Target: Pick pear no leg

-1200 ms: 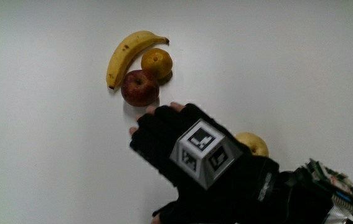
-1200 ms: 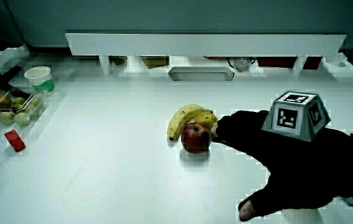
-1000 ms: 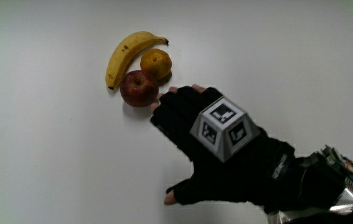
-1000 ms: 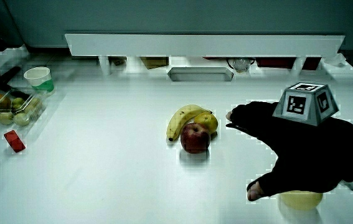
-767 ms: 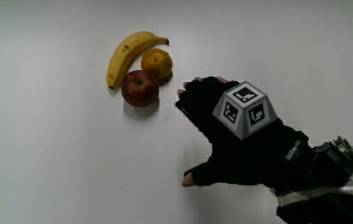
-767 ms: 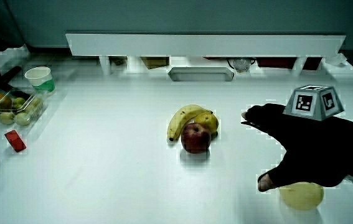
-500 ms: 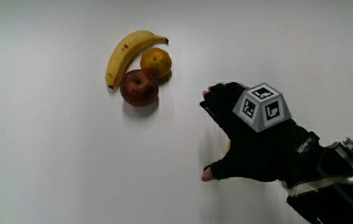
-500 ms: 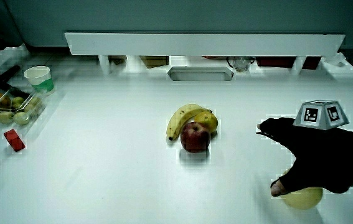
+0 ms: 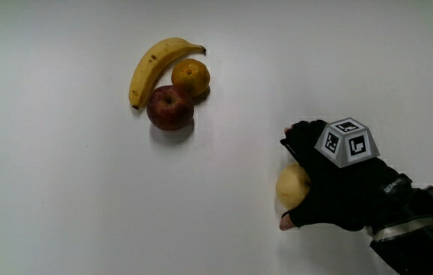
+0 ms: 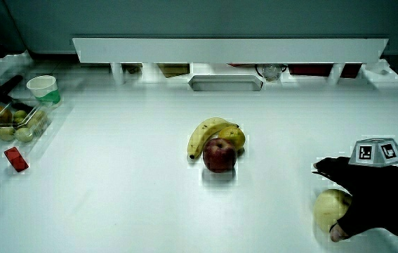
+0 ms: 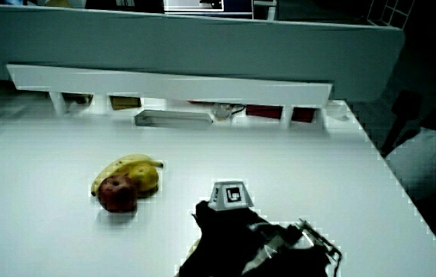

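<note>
The pear (image 9: 292,186) is pale yellow and lies on the white table, nearer to the person than the other fruit. The hand (image 9: 319,183) in the black glove covers one flank of it, with the fingers curled over the pear and the thumb (image 9: 286,222) hooked round its near flank. The patterned cube (image 9: 347,141) sits on the back of the hand. In a side view the pear (image 10: 327,206) shows pressed against the palm of the hand (image 10: 370,204). In a side view the hand (image 11: 233,238) hides the pear almost wholly.
A banana (image 9: 153,67), a red apple (image 9: 170,108) and an orange (image 9: 191,76) lie touching one another, farther from the person than the pear. Near the table's edge stand a cup (image 10: 44,88), a clear box of fruit (image 10: 12,123) and a small red thing (image 10: 17,159). A metal tray (image 10: 226,83) lies by the low partition (image 10: 227,49).
The hand drew back from beside the apple toward the person, came down over the pear, and its fingers and thumb closed round it. The other fruit stayed put.
</note>
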